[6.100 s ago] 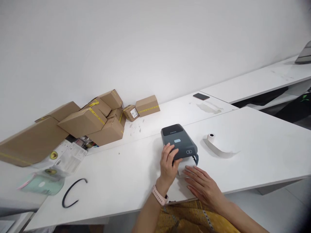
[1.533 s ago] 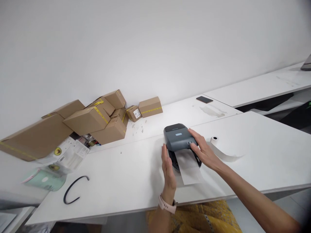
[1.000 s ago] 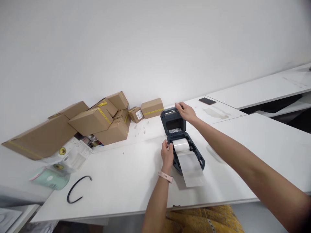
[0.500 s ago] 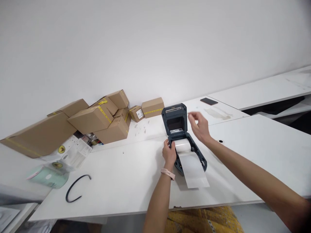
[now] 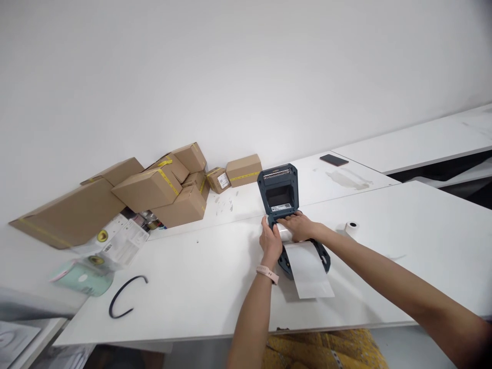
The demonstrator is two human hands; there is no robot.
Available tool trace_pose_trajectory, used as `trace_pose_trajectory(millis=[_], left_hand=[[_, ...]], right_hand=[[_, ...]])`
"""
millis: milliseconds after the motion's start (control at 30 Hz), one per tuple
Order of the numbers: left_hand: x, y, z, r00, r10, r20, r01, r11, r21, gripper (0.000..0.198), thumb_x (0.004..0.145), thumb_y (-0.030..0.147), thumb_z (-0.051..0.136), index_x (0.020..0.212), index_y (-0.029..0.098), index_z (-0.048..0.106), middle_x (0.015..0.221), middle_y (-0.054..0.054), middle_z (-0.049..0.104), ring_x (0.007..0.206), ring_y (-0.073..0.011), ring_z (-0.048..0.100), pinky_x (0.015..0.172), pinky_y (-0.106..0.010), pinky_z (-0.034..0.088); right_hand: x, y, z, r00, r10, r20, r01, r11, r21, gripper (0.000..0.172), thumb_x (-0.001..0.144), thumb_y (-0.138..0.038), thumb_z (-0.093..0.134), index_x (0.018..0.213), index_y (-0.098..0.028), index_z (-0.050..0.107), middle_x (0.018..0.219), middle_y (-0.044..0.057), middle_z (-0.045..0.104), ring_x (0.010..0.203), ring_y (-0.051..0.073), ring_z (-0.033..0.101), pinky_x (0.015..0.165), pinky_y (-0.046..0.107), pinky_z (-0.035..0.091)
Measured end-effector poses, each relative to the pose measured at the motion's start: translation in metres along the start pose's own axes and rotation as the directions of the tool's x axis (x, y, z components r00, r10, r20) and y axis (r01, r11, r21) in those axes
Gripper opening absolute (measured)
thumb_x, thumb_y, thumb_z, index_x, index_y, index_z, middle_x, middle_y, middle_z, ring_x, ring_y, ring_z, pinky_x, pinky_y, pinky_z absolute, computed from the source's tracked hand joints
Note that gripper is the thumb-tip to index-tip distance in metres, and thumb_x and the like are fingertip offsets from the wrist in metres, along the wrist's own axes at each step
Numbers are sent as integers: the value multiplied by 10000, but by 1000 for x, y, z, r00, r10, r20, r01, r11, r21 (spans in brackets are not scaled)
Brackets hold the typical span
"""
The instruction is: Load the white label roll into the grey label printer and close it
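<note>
at far left, a mint-green pouch (image 5: 82, 278) lies near a stack of cardboard boxes (image 5: 144, 189) sealed with yellow tape, which leans against the wall (image 5: 246, 77) along a white table (image 5: 184, 287). toward the right, the left hand (image 5: 271, 241), a pale pink band (image 5: 267, 274) on its wrist, stays where it was half a second ago, thumb and fingers clamped on the left edge of the dark printer (image 5: 277, 197), which sits on the table with its lid (image 5: 278, 182) raised. a white sheet (image 5: 309, 269) runs out over the printer's front toward the table edge. the change is on the right — the right hand (image 5: 300, 227), in the air beside the lid half a second earlier, is now down inside the printer, over the wide paper roll (image 5: 285, 234). its forearm slants in from the lower right, palm down, fingers reaching left across the roll; whether they grip it cannot be told, since the hand covers the contact. beyond that arm, a phone (image 5: 334, 160) lies flat near the wall, and a small paper roll (image 5: 352, 228) stands on the table, well apart from the printer.
</note>
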State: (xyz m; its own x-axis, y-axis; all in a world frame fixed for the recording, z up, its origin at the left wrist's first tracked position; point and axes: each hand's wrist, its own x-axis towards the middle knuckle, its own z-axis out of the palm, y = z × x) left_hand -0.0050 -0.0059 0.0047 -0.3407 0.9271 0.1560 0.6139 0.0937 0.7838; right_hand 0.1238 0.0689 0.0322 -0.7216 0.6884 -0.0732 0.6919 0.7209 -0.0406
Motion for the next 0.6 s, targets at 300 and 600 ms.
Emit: trace_pose_trajectory(millis=[300,600], left_hand=[[1,-2,2,1000,-20,-6,20,999,-26,564,964,319,347,1496,153,256,1406,-164,538,1322,-290,484,1067,-424,364],[3,-6,4,998,-35,53,40,995,-89,643,978,373,308,1552,148,125,1582,-144,285,1447,-274,300,1150,-411,280]], right_hand=[[-1,3,-6,1000,0,-20,0,1000,-16,832,578,-246,736,1363,-151,476,1251,198,573,1152,360,543,963,462,387],[-7,-1,-15,999,-16,-36,17,1000,23,707,547,-181,732,1230,-179,550,1198,165,559,1120,343,528,885,435,445]])
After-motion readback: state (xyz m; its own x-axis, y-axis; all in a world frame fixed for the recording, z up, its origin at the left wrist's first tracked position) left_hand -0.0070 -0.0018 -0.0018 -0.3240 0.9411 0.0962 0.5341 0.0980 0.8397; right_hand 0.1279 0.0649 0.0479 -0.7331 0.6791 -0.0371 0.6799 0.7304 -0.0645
